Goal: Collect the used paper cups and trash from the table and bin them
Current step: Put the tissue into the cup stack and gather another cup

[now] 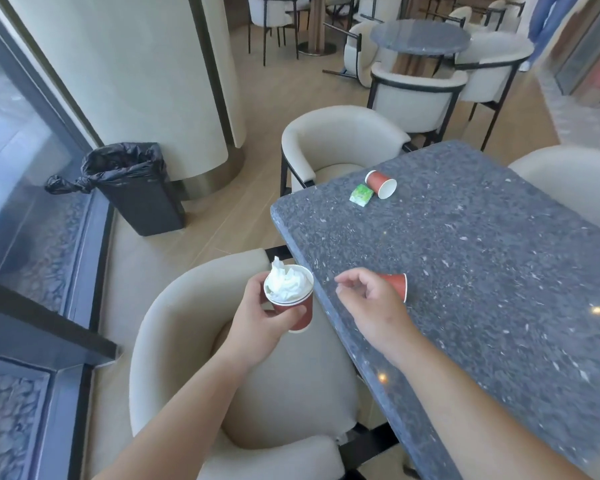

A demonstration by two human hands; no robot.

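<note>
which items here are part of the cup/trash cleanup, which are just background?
Job:
- left hand gripping the tissue-stuffed cup
- right hand, holding nothing
- tipped cup just beyond it
- far tipped cup
- green packet
- lined bin

Background:
- table
- near chair
- far chairs
- round table
- pillar
</note>
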